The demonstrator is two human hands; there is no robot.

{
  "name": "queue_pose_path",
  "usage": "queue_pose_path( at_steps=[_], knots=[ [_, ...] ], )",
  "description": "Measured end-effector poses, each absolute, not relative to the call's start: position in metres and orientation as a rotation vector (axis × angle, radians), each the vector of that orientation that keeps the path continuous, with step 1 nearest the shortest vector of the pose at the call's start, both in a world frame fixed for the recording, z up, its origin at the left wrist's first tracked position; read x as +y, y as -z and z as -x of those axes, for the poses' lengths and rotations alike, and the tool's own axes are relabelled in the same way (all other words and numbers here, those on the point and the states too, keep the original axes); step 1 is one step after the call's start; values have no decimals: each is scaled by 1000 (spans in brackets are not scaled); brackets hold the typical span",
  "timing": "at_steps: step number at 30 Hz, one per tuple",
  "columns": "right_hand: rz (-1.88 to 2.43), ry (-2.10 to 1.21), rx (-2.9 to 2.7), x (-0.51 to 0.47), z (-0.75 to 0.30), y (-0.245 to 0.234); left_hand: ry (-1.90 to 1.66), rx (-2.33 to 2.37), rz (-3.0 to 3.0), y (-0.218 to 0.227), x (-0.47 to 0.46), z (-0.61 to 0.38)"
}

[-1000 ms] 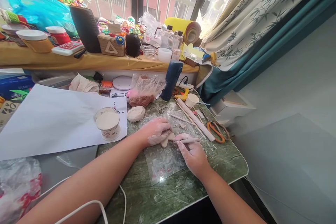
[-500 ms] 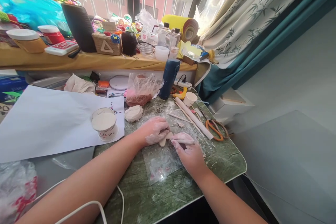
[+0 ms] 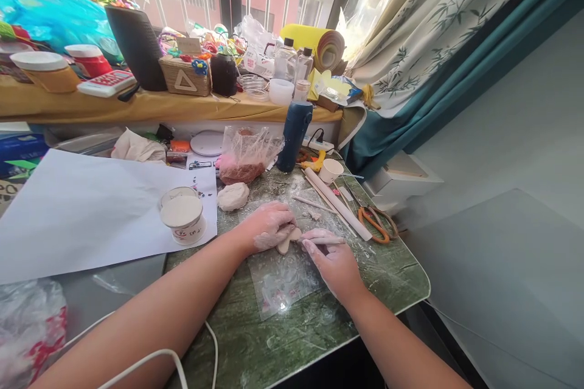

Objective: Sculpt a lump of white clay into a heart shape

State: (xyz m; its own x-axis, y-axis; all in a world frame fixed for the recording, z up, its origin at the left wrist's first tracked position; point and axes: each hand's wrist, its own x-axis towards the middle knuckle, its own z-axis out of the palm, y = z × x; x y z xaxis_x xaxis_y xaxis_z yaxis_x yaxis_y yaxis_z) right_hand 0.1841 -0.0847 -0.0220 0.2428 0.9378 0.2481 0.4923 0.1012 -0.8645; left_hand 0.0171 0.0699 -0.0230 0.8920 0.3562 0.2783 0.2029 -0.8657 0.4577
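My left hand [image 3: 268,226], dusted white, lies with curled fingers pressed on a small flat piece of pale clay [image 3: 287,242] on a clear plastic sheet [image 3: 283,282] over the green marble table [image 3: 319,328]. Just to its right, my right hand [image 3: 332,258] pinches a thin pale stick tool [image 3: 329,240] whose tip touches the clay piece. A larger lump of pale clay [image 3: 232,196] rests behind my left hand.
A white cup of powder [image 3: 182,217] stands on a large white paper sheet [image 3: 82,213]. A plastic bag of reddish clay [image 3: 246,158], a dark blue bottle [image 3: 294,137], a rolling stick [image 3: 337,203], a small cup [image 3: 330,171] and orange scissors [image 3: 378,225] lie around. A cluttered shelf [image 3: 159,106] runs behind.
Both hands stay on the clay piece; the right hand's fingers and tool shifted slightly. The view itself drifted a little.
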Motion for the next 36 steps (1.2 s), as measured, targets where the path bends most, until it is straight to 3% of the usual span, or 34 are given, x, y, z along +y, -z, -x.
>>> queue_pose_path(
  at_steps=[11, 26, 36],
  knots=[
    [1581, -682, -1329, -86, -185, 22, -517, 416, -2642, 27, 70, -17],
    [1559, -522, -1466, -93, -190, 22, -524, 414, -2624, 24, 69, -18],
    [1524, -596, -1446, -95, -195, 22, -493, 405, -2635, 23, 71, -19]
  ],
)
